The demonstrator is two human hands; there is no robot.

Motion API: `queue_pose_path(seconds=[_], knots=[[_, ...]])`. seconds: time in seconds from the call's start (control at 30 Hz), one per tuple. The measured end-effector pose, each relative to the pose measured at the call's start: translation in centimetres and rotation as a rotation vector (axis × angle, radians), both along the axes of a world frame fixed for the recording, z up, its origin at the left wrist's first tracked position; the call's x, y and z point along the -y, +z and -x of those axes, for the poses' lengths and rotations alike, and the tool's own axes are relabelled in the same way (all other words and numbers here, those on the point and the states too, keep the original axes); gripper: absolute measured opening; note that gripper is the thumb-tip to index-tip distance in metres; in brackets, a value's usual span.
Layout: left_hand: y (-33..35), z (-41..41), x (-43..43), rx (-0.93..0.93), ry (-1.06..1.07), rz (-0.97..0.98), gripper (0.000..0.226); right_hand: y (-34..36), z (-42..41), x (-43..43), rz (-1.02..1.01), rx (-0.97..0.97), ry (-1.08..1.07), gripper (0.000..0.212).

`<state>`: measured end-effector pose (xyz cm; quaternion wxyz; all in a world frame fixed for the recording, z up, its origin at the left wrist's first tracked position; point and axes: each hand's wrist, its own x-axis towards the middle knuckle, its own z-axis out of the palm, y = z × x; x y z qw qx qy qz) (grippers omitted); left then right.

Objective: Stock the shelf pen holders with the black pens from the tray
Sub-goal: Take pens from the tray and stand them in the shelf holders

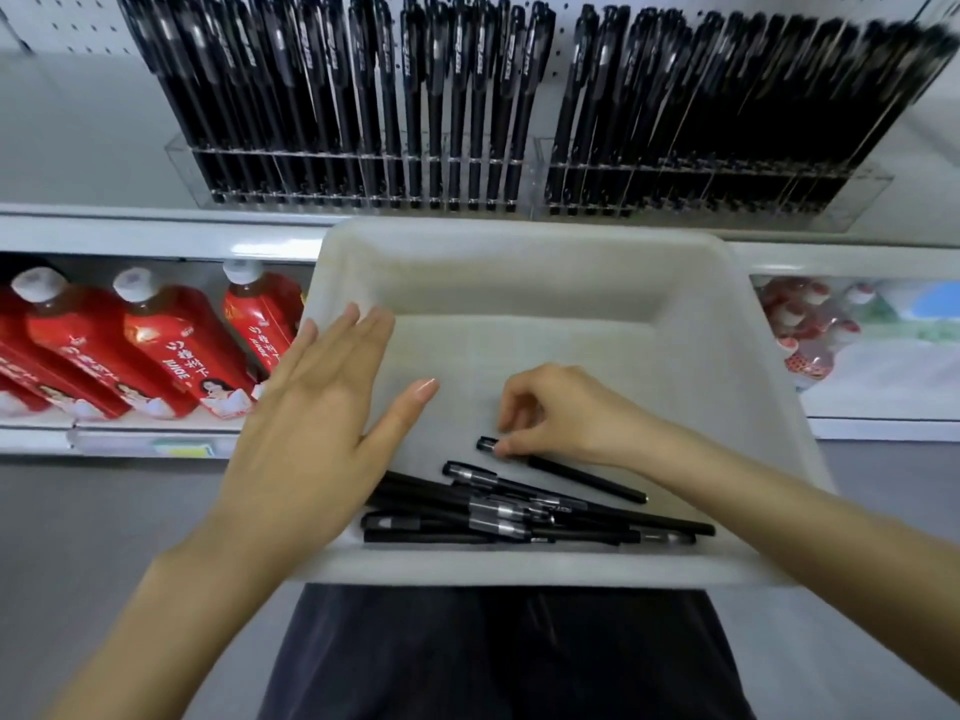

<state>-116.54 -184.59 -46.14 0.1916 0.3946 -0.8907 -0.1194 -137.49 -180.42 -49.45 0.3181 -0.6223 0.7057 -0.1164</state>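
The right hand (550, 413) pinches one pen (587, 478) near its capped end. The pen lies on the floor of the tray (519, 262), just beyond the loose pile (519, 511) at the near wall, while the left hand (311, 407) is spread flat, holding nothing, at the tray's left rim. A pen looks light, stiff and smooth, so a fingertip pinch should do, though a grip nearer mid-barrel would likely steady it for slotting into the closely packed holders (182, 153) on the shelf above.

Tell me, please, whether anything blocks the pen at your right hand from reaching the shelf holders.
Nothing visible does: the right hand pinches the black pen in the tray, and the pen holders stand beyond its far wall.
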Motion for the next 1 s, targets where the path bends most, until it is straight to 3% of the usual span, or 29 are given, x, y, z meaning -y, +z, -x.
queue_pose_path(seconds=[0.33, 0.57, 0.73, 0.9, 1.0], knots=[[-0.8, -0.1, 0.2, -0.019, 0.101, -0.082, 0.081, -0.1, -0.9, 0.9, -0.052, -0.192, 0.068, 0.01], [-0.3, 0.2, 0.4, 0.022, 0.084, -0.083, 0.081, -0.2, -1.3, 1.5, -0.026, -0.266, 0.06, 0.021], [-0.2, 0.0, 0.4, 0.005, 0.097, -0.101, 0.084, 0.1, -0.7, 2.0, -0.073, -0.131, -0.005, 0.015], [1.0, 0.8, 1.2, -0.098, 0.069, -0.2, 0.084, 3.3, 1.9, 1.9, 0.06, 0.137, -0.182, 0.019], [2.5, 3.0, 2.1, -0.106, 0.001, -0.166, 0.078, 6.7, 3.7, 1.2, 0.206, 0.36, -0.298, 0.025]])
